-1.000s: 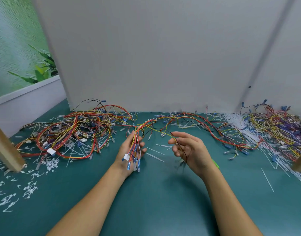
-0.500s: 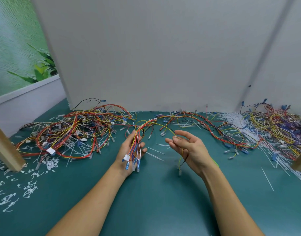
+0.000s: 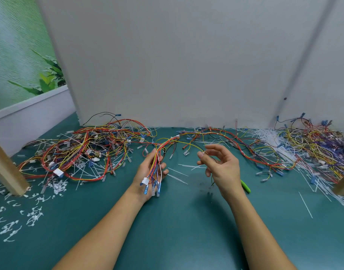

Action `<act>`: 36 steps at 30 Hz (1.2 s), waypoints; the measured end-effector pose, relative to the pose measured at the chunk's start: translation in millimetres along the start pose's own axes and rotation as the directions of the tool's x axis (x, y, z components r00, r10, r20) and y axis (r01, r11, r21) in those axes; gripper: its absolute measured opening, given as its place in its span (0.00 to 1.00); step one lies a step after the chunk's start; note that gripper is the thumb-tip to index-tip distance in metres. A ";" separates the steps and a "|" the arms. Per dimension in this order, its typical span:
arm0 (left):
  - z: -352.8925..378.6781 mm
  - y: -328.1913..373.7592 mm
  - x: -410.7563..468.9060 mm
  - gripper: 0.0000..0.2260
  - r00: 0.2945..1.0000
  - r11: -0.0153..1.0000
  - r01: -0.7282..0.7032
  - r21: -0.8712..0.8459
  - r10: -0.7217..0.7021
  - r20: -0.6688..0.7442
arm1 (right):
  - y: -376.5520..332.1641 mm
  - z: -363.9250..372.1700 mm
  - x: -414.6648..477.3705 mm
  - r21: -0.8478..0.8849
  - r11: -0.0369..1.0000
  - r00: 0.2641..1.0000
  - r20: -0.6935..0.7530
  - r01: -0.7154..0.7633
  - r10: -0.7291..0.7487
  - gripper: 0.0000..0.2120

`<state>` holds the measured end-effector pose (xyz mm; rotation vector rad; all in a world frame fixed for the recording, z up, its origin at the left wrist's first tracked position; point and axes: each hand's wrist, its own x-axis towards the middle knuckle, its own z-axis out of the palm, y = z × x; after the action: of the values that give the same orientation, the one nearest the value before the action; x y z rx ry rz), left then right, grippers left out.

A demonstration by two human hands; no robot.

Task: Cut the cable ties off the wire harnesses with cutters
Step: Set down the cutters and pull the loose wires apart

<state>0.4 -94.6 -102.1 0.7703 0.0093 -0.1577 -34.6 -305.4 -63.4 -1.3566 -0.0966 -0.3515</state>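
Wire harness (image 3: 168, 142): one end sits in the left hand (image 3: 150, 172), palm up, fingers (image 3: 164, 170) curled around the bundle. The white connector (image 3: 145, 180) and blue terminals (image 3: 146, 190) hang over the wrist. The rest arcs up out of the fist and runs right across the green mat (image 3: 177, 230). Right hand (image 3: 220, 166) is raised beside it, thumb and index fingertips (image 3: 201, 154) pinched on one yellow wire (image 3: 188, 143) branching off the harness, other fingers loosely spread and apart. Neither hand holds the cutters (image 3: 245, 186); only a green handle shows, lying on the mat just behind the right wrist. Left pile of harnesses (image 3: 85, 149) is heaped against the white panel (image 3: 177, 65), right pile (image 3: 313, 149) in the far corner. Loose cable ties (image 3: 268, 135) are fanned out next to the right pile, and a few lie between the hands. Cut tie scraps (image 3: 32, 215) are scattered at the near left, by the wooden post (image 3: 5, 168).
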 end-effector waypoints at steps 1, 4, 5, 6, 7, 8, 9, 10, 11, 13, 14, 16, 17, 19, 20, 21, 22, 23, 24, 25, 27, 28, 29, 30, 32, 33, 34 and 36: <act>0.1 0.1 -0.2 0.12 1.000 1.000 0.000 0.003 0.000 0.009 | 0.3 -0.6 0.5 -0.009 1.000 1.000 -0.019 0.024 -0.025 0.09; -0.1 0.2 -0.2 0.12 1.000 1.000 0.002 0.005 -0.002 0.013 | 2.3 -3.4 2.2 -0.010 0.999 0.998 -0.041 0.047 -0.048 0.05; -0.2 0.3 -0.1 0.12 1.000 1.000 0.004 0.005 -0.004 0.007 | 2.8 -4.3 2.8 -0.014 0.999 0.999 -0.038 0.033 -0.034 0.04; -0.3 0.4 0.1 0.13 1.000 1.000 0.007 0.006 -0.007 0.001 | 3.2 -4.9 3.0 -0.023 1.000 0.999 -0.032 0.021 -0.021 0.04; -0.2 0.3 0.1 0.13 1.000 1.000 0.010 0.006 -0.010 -0.004 | 3.4 -5.1 3.0 -0.030 0.999 1.000 -0.026 0.014 -0.015 0.03; 0.1 0.4 -0.1 0.13 1.000 1.000 0.011 0.006 -0.011 -0.004 | 3.3 -4.9 2.6 -0.032 0.999 1.000 -0.022 0.012 -0.012 0.04; 0.5 0.5 -0.3 0.13 1.000 1.000 0.010 0.004 -0.010 -0.002 | 2.8 -4.5 1.8 -0.030 0.999 1.000 -0.019 0.016 -0.016 0.05; 0.7 0.5 -0.5 0.13 1.000 1.000 0.008 0.002 -0.008 0.002 | 2.4 -3.7 0.8 -0.023 0.999 0.999 -0.019 0.029 -0.029 0.06; 0.7 0.4 -0.9 0.13 1.000 1.000 0.006 0.002 -0.006 0.006 | 2.1 -3.0 -0.1 -0.015 0.999 0.999 -0.019 0.050 -0.051 0.09; 1.3 0.5 -1.6 0.12 1.000 1.000 0.003 0.001 -0.003 0.012 | 1.7 -1.5 -1.3 -0.009 0.994 0.994 -0.014 0.106 -0.107 0.12; 1.9 0.7 -1.9 0.12 1.000 1.000 0.001 -0.002 -0.001 0.014 | 1.4 -0.9 -1.3 -0.010 0.991 0.991 -0.011 0.136 -0.136 0.11; 2.9 0.8 -2.5 0.12 1.000 1.000 0.000 0.002 0.000 0.016 | 0.9 -0.8 -1.0 -0.003 0.984 0.984 0.002 0.178 -0.178 0.08; 3.3 0.8 -2.9 0.12 1.000 1.000 0.002 0.008 -0.002 0.011 | 0.7 -1.1 -0.9 0.002 0.983 0.983 0.013 0.185 -0.185 0.07; 3.8 1.1 -3.6 0.12 1.000 1.000 0.008 0.021 -0.008 -0.005 | -0.3 -1.6 -1.6 0.002 0.984 0.983 0.038 0.178 -0.178 0.05; 4.0 1.0 -3.4 0.12 1.000 1.000 0.010 0.027 -0.010 -0.015 | -0.4 -1.7 -1.9 -0.004 0.985 0.983 0.048 0.175 -0.175 0.05; 4.5 1.1 -3.5 0.12 0.999 0.999 0.009 0.037 -0.008 -0.033 | 0.3 -2.0 -1.9 -0.014 0.984 0.983 0.050 0.176 -0.175 0.06; 5.4 1.1 -3.6 0.12 0.998 0.998 0.002 0.061 0.002 -0.060 | 1.5 -2.3 -1.5 -0.026 0.984 0.984 0.045 0.176 -0.175 0.07; 6.5 1.4 -4.2 0.11 0.995 0.993 -0.020 0.120 0.032 -0.099 | 3.0 -2.5 -0.8 -0.038 0.985 0.985 0.035 0.170 -0.168 0.08; 8.0 1.8 -4.4 0.11 0.987 0.974 -0.053 0.219 0.084 -0.137 | 4.4 -2.5 -0.1 -0.048 0.987 0.988 0.023 0.152 -0.151 0.08; 10.4 3.1 -4.9 0.12 0.978 0.936 -0.082 0.343 0.141 -0.151 | 5.8 -2.3 0.5 -0.062 0.990 0.992 0.014 0.123 -0.122 0.07; 17.9 7.3 -7.4 0.12 0.975 0.834 -0.120 0.538 0.201 -0.095 | 9.1 -2.8 1.1 -0.121 0.991 0.998 0.004 0.058 -0.058 0.04; 22.3 9.6 -7.7 0.11 0.977 0.797 -0.128 0.590 0.204 -0.063 | 11.2 -3.3 1.4 -0.164 0.986 0.999 -0.003 0.036 -0.037 0.03; 27.0 12.1 -7.8 0.10 0.977 0.764 -0.130 0.632 0.206 -0.048 | 13.4 -3.8 1.7 -0.212 0.977 1.000 -0.009 0.023 -0.026 0.03; 32.7 14.6 -7.1 0.07 0.976 0.731 -0.126 0.671 0.214 -0.050 | 15.5 -3.6 1.7 -0.264 0.964 1.000 -0.013 0.019 -0.023 0.03; 44.3 21.9 -4.5 0.06 0.975 0.676 -0.086 0.731 0.209 -0.078 | 19.1 -2.7 1.3 -0.360 0.933 1.000 -0.008 0.025 -0.030 0.05; 50.2 27.2 -2.2 0.06 0.982 0.653 -0.052 0.756 0.169 -0.079 | 21.4 -1.9 1.3 -0.394 0.918 0.999 0.003 0.038 -0.039 0.07; 57.7 34.2 -1.0 0.07 0.993 0.618 -0.012 0.786 0.097 -0.061 | 23.9 -1.0 1.6 -0.427 0.903 0.999 0.019 0.053 -0.050 0.10; 74.7 53.7 0.1 0.09 0.996 0.501 0.036 0.865 -0.091 0.012 | 27.7 0.3 2.4 -0.500 0.863 0.997 0.042 0.075 -0.062 0.18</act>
<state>4.6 -108.5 -11.3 1.8075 -0.1072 -0.2609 -23.8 -300.9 -88.7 -1.8804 -0.0761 -0.4395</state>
